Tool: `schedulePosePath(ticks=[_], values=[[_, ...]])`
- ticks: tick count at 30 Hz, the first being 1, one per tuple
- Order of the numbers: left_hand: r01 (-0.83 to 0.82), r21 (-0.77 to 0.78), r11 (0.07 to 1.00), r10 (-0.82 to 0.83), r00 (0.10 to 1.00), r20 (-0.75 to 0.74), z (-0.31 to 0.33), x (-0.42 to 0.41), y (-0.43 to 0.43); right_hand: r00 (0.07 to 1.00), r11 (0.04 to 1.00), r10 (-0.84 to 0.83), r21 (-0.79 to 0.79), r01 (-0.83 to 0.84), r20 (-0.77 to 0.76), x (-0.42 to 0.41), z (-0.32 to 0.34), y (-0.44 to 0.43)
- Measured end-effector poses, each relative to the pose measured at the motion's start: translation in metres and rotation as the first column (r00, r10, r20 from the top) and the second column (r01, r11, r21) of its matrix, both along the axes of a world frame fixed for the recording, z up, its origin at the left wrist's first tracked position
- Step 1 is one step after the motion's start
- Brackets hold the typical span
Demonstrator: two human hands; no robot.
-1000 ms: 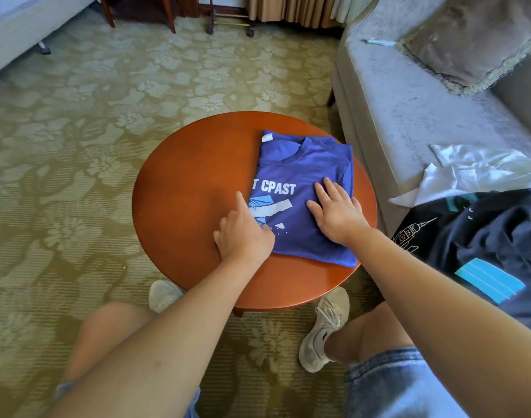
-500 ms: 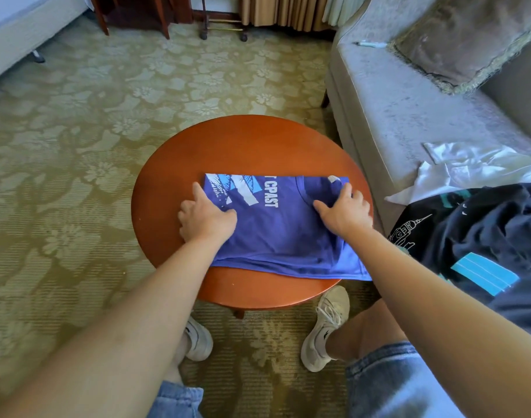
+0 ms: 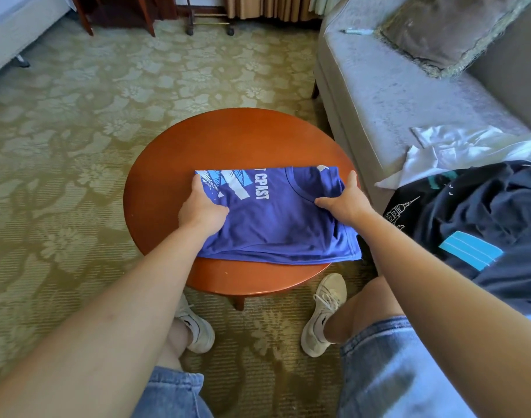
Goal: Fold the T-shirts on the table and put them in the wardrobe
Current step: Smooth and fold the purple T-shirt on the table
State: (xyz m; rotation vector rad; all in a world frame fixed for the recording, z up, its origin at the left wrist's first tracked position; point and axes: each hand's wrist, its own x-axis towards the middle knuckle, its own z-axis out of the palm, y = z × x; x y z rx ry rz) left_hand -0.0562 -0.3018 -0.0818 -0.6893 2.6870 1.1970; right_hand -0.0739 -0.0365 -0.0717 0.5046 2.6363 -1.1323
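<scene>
left hand (image 3: 202, 208): your fingers curl round the print end of the blue T-shirt (image 3: 276, 233).
right hand (image 3: 347, 203): your fingers pinch its collar end.
blue T-shirt: folded, sideways on the round tabletop (image 3: 228, 137), "CPAST" print up.
sofa (image 3: 394, 95): dark shirt (image 3: 484, 212) heaped there.

folded blue t-shirt (image 3: 276, 227) — white-and-cyan print up, collar to the right — flat on the round wooden table (image 3: 240, 137)
</scene>
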Motion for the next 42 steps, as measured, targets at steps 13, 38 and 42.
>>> schedulePosePath(ticks=[13,38,42], values=[[0.026,-0.285,0.958,-0.103,0.96,-0.26,-0.027,0.03,0.015,0.92,0.843,0.351,0.486,-0.232,-0.171,0.027,-0.039,-0.011],[0.267,-0.077,0.96,-0.278,0.924,-0.263,0.113,0.069,0.036,0.911,0.984,-0.062,-0.175,-0.011,-0.407,0.114,0.058,0.02],[0.348,-0.05,0.936,-0.344,0.878,-0.333,0.15,0.082,0.072,0.846,0.969,-0.196,-0.23,0.09,-0.496,0.149,0.091,0.061]])
